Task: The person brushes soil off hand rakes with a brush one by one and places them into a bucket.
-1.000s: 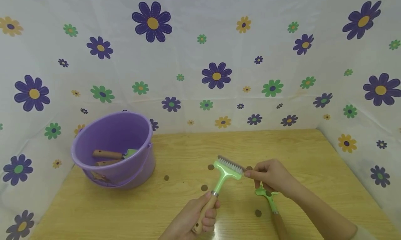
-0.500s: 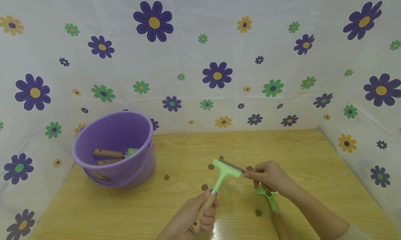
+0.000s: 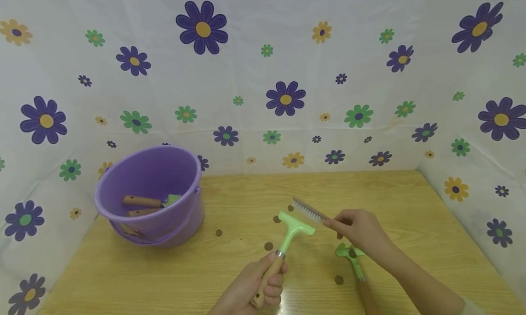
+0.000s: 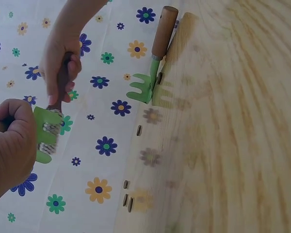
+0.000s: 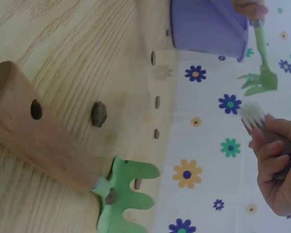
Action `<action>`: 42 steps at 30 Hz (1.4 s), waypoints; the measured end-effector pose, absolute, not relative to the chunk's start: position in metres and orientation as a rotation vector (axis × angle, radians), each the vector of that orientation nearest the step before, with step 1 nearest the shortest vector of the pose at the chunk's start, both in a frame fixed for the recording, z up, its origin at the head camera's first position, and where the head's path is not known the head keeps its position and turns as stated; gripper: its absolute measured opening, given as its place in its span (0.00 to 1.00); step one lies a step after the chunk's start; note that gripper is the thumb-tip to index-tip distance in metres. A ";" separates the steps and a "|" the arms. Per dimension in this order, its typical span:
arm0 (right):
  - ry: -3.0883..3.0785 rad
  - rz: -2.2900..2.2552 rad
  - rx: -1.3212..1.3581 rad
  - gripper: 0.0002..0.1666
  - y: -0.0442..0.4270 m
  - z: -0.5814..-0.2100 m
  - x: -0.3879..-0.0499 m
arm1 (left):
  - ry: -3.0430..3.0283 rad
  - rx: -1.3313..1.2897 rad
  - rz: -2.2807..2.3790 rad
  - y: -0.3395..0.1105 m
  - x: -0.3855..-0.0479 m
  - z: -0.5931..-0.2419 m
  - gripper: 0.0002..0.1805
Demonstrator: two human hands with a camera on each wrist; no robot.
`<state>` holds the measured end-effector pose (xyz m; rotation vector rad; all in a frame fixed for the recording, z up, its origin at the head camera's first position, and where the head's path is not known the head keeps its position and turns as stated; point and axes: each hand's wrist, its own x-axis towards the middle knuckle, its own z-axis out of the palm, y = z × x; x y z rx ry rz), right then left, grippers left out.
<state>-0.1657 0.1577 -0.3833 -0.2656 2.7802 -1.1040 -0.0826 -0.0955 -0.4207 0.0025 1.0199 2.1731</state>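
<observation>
My left hand grips the wooden handle of a small green hand rake, held tilted above the table. My right hand pinches a narrow brush by its brown handle, just behind and right of the rake head. The right wrist view shows a gap between the white bristles and the rake's tines. From the left wrist, the bristles appear through the tines of the green rake head. Under my right hand, a second green hand rake lies on the table.
At the left stands a purple bucket, holding wooden-handled tools, one with a green head. Several small brown stone-like pieces lie scattered over the wooden table. A flower-patterned sheet hangs behind and on both sides.
The brush has shifted from against the rake head, slipping partly behind it, then up and to the right, apart from it. The rake in my left hand has barely moved.
</observation>
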 end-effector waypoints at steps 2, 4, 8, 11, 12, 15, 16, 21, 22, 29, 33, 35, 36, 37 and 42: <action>2.867 -1.090 -0.330 0.19 0.156 -0.379 -0.159 | 1.043 0.007 2.176 -0.095 -0.083 -0.422 0.18; 2.977 -1.088 -0.453 0.17 0.153 -0.376 -0.153 | 1.070 0.015 2.176 -0.095 -0.084 -0.423 0.19; 3.300 -0.979 -0.964 0.24 0.148 -0.377 -0.144 | 1.119 0.016 2.172 -0.094 -0.086 -0.424 0.20; 3.513 -0.816 -1.337 0.32 0.144 -0.378 -0.141 | 1.129 0.002 2.171 -0.093 -0.087 -0.424 0.20; 3.548 -0.781 -1.422 0.33 0.143 -0.378 -0.141 | 1.128 -0.004 2.172 -0.092 -0.087 -0.424 0.20; 3.594 -0.712 -1.541 0.34 0.139 -0.377 -0.139 | 1.128 -0.011 2.172 -0.092 -0.088 -0.425 0.20; 3.604 -0.680 -1.566 0.34 0.138 -0.377 -0.138 | 1.118 -0.017 2.173 -0.092 -0.088 -0.425 0.20; 3.605 -0.579 -1.688 0.33 0.134 -0.376 -0.129 | 1.169 -0.036 2.169 -0.090 -0.088 -0.425 0.19; 3.595 -0.572 -1.710 0.32 0.133 -0.377 -0.127 | 1.177 -0.041 2.169 -0.089 -0.089 -0.425 0.19; 3.536 -0.570 -1.774 0.30 0.129 -0.382 -0.122 | 1.201 -0.050 2.176 -0.087 -0.089 -0.423 0.18; 3.536 -0.549 -1.811 0.31 0.129 -0.385 -0.123 | 1.190 -0.046 2.182 -0.086 -0.088 -0.423 0.18; 3.542 -0.547 -1.833 0.31 0.129 -0.385 -0.123 | 1.173 -0.046 2.185 -0.086 -0.088 -0.423 0.18; 3.543 -0.546 -1.840 0.31 0.129 -0.385 -0.124 | 1.166 -0.044 2.186 -0.086 -0.088 -0.422 0.18; 3.545 -0.549 -1.848 0.31 0.129 -0.385 -0.124 | 1.163 -0.044 2.186 -0.086 -0.088 -0.422 0.18; 3.580 -0.512 -1.860 0.31 0.130 -0.382 -0.129 | 1.168 -0.056 2.186 -0.086 -0.087 -0.422 0.19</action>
